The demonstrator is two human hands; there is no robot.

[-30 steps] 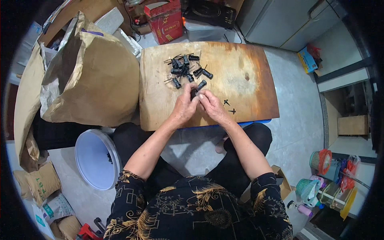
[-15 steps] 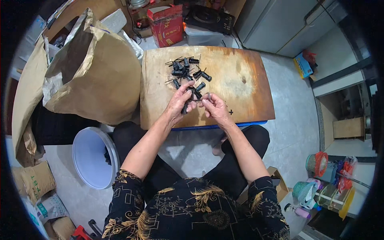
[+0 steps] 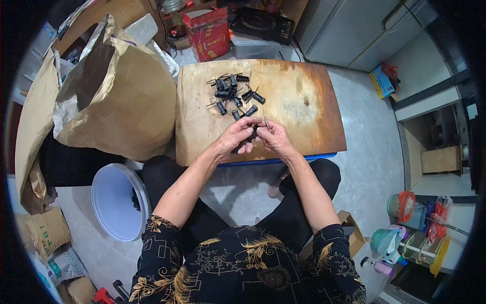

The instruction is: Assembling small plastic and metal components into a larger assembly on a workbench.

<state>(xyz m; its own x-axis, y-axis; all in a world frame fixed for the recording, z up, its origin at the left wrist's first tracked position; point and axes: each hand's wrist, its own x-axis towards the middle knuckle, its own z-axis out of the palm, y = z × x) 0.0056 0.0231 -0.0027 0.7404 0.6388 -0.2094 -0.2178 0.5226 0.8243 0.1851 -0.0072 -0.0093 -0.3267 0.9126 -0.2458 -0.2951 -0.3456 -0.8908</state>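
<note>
My left hand (image 3: 233,136) is closed around a black plastic part (image 3: 254,131), mostly covered by the fingers, over the near edge of a wooden board (image 3: 283,101). Meeting it from the right, my right hand (image 3: 275,139) is closed in a pinch against the same part. A thin grey piece (image 3: 266,121) pokes up at its fingertips; I cannot tell what it is. Just beyond both hands lies a loose pile of similar black plastic parts (image 3: 221,94), short and blocky with thin rods sticking out. A few lie apart from the pile, close to my left fingers.
A big open brown paper sack (image 3: 126,96) stands left of the board. Below it is a white bucket (image 3: 116,202) with black pieces inside. Behind the board are a red box (image 3: 207,35) and a black cooktop (image 3: 263,24). An open cardboard box (image 3: 354,235) sits by my right leg.
My hands have come closer together, and the right one has moved slightly up against the part in my left. A small black cross-shaped piece by my right hand no longer shows.
</note>
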